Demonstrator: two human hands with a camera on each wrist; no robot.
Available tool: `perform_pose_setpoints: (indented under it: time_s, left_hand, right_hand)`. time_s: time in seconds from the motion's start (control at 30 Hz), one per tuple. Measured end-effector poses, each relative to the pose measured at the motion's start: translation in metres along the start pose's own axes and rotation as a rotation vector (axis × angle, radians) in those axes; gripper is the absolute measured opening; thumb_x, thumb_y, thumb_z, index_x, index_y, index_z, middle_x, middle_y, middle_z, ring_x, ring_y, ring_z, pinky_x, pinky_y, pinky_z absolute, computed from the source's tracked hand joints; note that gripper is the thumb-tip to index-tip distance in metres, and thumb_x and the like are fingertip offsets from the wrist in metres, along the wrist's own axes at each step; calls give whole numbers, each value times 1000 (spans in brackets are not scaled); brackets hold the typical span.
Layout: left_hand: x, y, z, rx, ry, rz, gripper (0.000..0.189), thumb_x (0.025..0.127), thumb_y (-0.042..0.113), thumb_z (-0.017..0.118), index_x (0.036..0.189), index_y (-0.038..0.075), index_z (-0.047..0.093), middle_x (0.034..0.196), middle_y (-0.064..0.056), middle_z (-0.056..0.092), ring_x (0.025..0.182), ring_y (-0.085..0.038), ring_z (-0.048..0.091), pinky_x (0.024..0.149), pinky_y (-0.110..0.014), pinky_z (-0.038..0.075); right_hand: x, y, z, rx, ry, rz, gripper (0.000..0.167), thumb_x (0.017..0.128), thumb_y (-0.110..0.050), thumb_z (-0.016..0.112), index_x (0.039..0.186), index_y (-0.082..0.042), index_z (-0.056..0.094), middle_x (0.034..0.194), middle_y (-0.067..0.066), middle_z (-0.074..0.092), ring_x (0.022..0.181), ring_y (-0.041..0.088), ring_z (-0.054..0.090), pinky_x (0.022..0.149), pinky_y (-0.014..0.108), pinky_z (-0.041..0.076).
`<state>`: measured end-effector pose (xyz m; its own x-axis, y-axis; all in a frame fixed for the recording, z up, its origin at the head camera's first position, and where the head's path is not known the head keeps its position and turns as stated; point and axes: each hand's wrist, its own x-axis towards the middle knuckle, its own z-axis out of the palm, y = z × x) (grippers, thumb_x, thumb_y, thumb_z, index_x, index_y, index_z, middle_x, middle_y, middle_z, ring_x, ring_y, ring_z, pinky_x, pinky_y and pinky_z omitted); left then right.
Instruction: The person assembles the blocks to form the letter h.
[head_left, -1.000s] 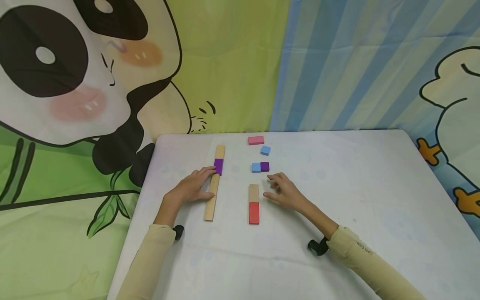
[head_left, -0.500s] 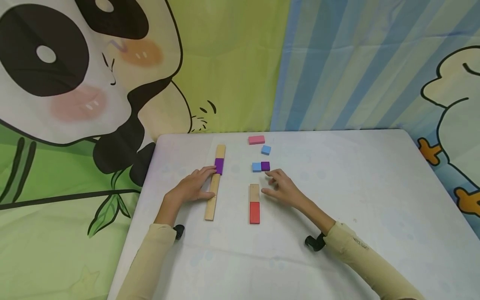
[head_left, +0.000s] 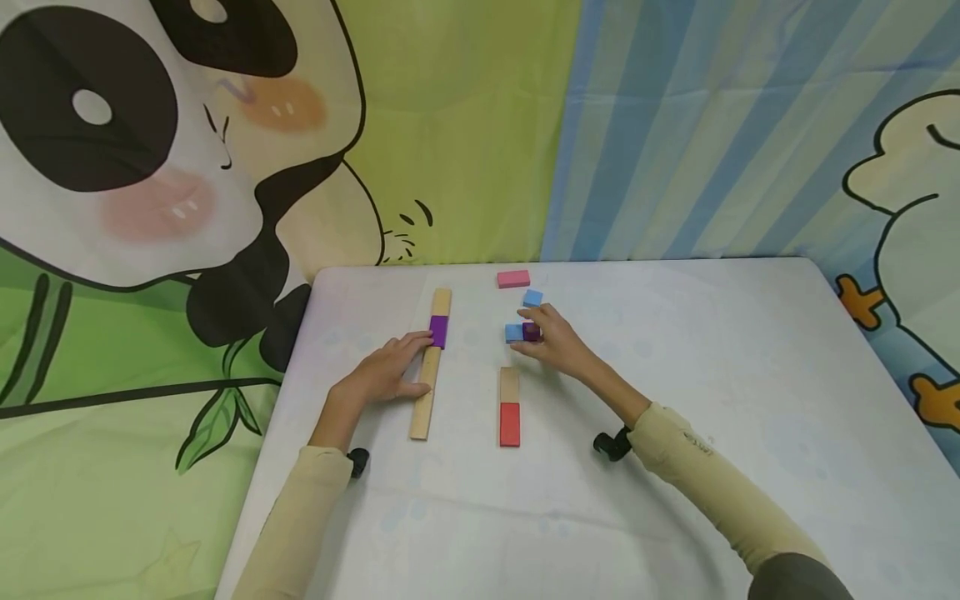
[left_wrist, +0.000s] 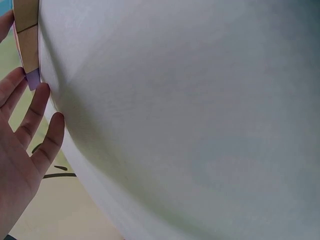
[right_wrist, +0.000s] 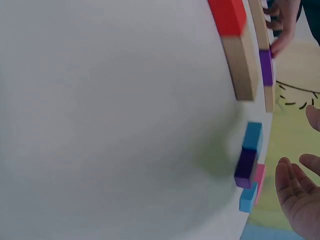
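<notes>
My left hand (head_left: pixel 384 372) lies along the left side of a row of flat pieces: plain wooden blocks (head_left: pixel 423 410) with a purple block (head_left: pixel 438 332) among them. Its straight fingertips touch the purple block, and the thumb meets the wood lower down. My right hand (head_left: pixel 557 340) hovers over a blue block (head_left: pixel 513 333) and a dark purple block (right_wrist: pixel 245 169) standing side by side, thumb on the near side and fingers on the far side. In the right wrist view its relaxed fingers (right_wrist: pixel 287 180) show a gap from those blocks.
A second blue block (head_left: pixel 533 297) and a pink block (head_left: pixel 513 279) lie farther back. Nearer me, a wooden block (head_left: pixel 509 385) and a red block (head_left: pixel 510 425) stand end to end on the white table (head_left: pixel 675 350). A printed cloth (head_left: pixel 465 125) hangs behind the table.
My right hand has moved forward and left, from beside the wooden and red pair to over the blue and dark purple blocks. The left hand has kept its place.
</notes>
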<state>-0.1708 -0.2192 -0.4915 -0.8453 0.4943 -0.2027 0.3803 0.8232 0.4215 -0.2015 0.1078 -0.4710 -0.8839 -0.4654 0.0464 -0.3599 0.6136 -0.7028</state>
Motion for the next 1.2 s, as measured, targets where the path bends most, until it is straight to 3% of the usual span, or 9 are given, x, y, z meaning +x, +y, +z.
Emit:
perform_pose_setpoints:
  time_s: [0.2, 0.4, 0.67, 0.93, 1.2]
  left_hand:
    - [0, 0, 0, -21, -14, -18, 84, 84, 40, 73, 152, 16, 29, 159, -4, 28, 139, -36, 37, 111, -56, 36]
    - [0, 1, 2, -22, -14, -28, 85, 83, 41, 74, 152, 17, 29, 159, -4, 29, 138, -35, 37, 110, -56, 37]
    - [0, 3, 5, -21, -19, -30, 85, 84, 41, 73, 152, 17, 29, 159, -4, 30, 139, -36, 37, 111, -56, 36]
    - [0, 1, 4, 0, 6, 4, 84, 84, 41, 73, 151, 15, 31, 158, -2, 30, 135, -34, 41, 108, -55, 39]
    - [1, -1, 1, 10, 2, -11, 84, 84, 42, 73, 151, 16, 31, 159, -2, 29, 137, -34, 40, 110, -54, 38]
  right_hand:
    - [50, 6, -14, -21, -6, 73, 61, 90, -26, 68, 140, 2, 47, 132, 25, 46, 115, 35, 56, 95, 46, 52]
    - [84, 21, -14, -165, 6, 190, 61, 92, -32, 65, 144, -7, 45, 135, 23, 45, 119, 36, 49, 101, 48, 45]
    - [97, 35, -6, -205, 6, 310, 62, 91, -35, 66, 146, -16, 45, 146, 17, 41, 130, 37, 38, 105, 50, 41]
    - [106, 32, 1, -222, -2, 284, 63, 91, -33, 67, 146, -14, 44, 150, 18, 39, 132, 39, 37, 104, 52, 41]
    - [109, 26, 3, -207, 18, 271, 49, 93, -25, 64, 139, -11, 52, 141, 17, 47, 123, 37, 43, 99, 49, 44]
